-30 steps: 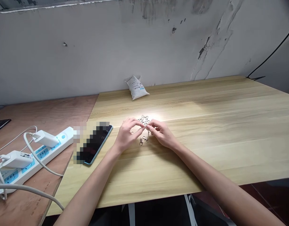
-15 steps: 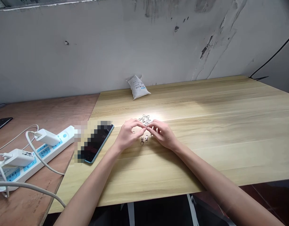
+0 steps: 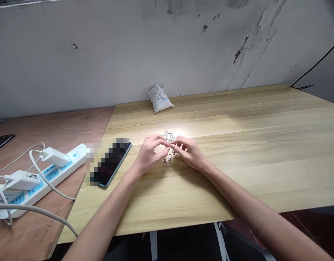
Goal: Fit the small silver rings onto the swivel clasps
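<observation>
My left hand [image 3: 150,152] and my right hand [image 3: 189,152] meet fingertip to fingertip over the middle of the wooden table [image 3: 237,152]. Both are closed in a pinch; what sits between the fingertips is too small and covered to name. Just beyond them lies a small pile of silvery metal clasps [image 3: 168,135], partly hidden by my fingers. Nearer to me, a lobster clasp with a ring [image 3: 164,161] and another lobster clasp [image 3: 170,158] lie on the wood. A further metal piece [image 3: 175,153] shows beside my right fingers, and a ring [image 3: 155,150] shows by my left palm.
A phone [image 3: 119,161], partly pixelated, lies left of my left hand. A white plastic packet [image 3: 159,99] rests at the back by the wall. On the lower brown board at left, a power strip [image 3: 80,154] holds chargers [image 3: 54,156] with cables; another phone [image 3: 2,142] lies behind.
The view has shifted slightly. My hands stay pinched together over the table, with only small movements of the fingers. The clasps in front lie as before.
</observation>
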`<state>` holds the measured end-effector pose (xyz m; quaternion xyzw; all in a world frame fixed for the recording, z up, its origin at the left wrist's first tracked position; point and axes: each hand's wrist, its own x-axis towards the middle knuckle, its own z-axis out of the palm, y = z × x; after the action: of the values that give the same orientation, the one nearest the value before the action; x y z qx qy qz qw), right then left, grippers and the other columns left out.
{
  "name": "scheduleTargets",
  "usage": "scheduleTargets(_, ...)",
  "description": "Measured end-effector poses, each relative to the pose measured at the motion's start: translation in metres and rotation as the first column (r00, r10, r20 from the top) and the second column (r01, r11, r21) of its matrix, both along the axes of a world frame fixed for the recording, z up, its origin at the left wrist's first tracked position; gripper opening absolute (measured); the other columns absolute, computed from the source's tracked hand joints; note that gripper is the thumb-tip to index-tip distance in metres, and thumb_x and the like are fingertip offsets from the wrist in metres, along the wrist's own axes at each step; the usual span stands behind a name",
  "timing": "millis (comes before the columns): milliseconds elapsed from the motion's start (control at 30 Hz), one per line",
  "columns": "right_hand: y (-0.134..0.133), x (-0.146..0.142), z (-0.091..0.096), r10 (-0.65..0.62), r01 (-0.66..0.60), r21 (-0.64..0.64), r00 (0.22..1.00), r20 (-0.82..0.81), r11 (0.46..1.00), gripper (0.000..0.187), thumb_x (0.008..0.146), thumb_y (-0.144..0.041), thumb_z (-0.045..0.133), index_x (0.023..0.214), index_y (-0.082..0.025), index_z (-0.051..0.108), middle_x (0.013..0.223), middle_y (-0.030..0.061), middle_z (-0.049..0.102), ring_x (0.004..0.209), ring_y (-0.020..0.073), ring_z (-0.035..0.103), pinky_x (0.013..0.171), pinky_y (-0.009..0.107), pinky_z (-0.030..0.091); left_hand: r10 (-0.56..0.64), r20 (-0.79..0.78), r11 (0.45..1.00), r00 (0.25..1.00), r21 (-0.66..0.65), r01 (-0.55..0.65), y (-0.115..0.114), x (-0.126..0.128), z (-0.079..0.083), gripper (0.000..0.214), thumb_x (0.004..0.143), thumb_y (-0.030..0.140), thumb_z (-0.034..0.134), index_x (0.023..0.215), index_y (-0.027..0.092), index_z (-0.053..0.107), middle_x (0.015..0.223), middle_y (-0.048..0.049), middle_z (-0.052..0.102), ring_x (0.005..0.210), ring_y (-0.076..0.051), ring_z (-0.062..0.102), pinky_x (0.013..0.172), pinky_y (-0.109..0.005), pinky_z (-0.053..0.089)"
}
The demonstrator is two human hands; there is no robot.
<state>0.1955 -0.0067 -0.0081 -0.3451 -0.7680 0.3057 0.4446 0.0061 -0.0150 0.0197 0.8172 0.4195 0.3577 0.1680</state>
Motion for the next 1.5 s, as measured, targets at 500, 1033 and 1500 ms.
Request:
scheduleTargets(500, -0.007, 0.006, -0.003, -0.230, -0.033, 0.480, 0.848, 0.478, 0.877, 0.023, 0.099, -0.025, 0.043, 0.096, -0.022, 0.065, 0.084, 0.0065, 0.062, 0.074, 0.0165, 0.050, 0.058, 0.028, 0.032, -0.056, 0.171, 0.901, 0.984, -0.416, 0.124, 0.005, -0.008, 0.002, 0.019, 0.084, 0.035, 0.064, 0.080, 0.019, 0.074, 0.096, -0.0072, 0.070, 0.092, -0.020, 0.066, 0.087, -0.037, 0.052)
scheduleTargets(1033, -0.005, 0.000, -0.005, -0.239, 0.074, 0.373, 0.875, 0.421, 0.925, 0.018, 0.096, -0.028, 0.046, 0.084, -0.019, 0.057, 0.084, 0.0050, 0.061, 0.072, 0.0148, 0.053, 0.057, 0.027, 0.032, -0.021, 0.147, 0.954, 0.989, -0.291, 0.063, 0.004, -0.007, 0.005, 0.009, 0.080, 0.023, 0.065, 0.071, 0.020, 0.068, 0.093, -0.0038, 0.066, 0.092, -0.019, 0.063, 0.086, -0.035, 0.049)
scheduleTargets(1500, -0.013, -0.007, 0.005, -0.366, 0.157, 0.380, 0.729, 0.579, 0.912, 0.020, 0.093, -0.021, 0.039, 0.077, -0.018, 0.051, 0.068, 0.0039, 0.059, 0.057, 0.0138, 0.042, 0.054, 0.028, 0.020, 0.040, 0.180, 0.984, 0.983, -0.178, -0.008, 0.001, 0.001, 0.004, 0.010, 0.084, 0.026, 0.062, 0.078, 0.020, 0.067, 0.098, -0.0044, 0.065, 0.097, -0.019, 0.063, 0.094, -0.036, 0.046)
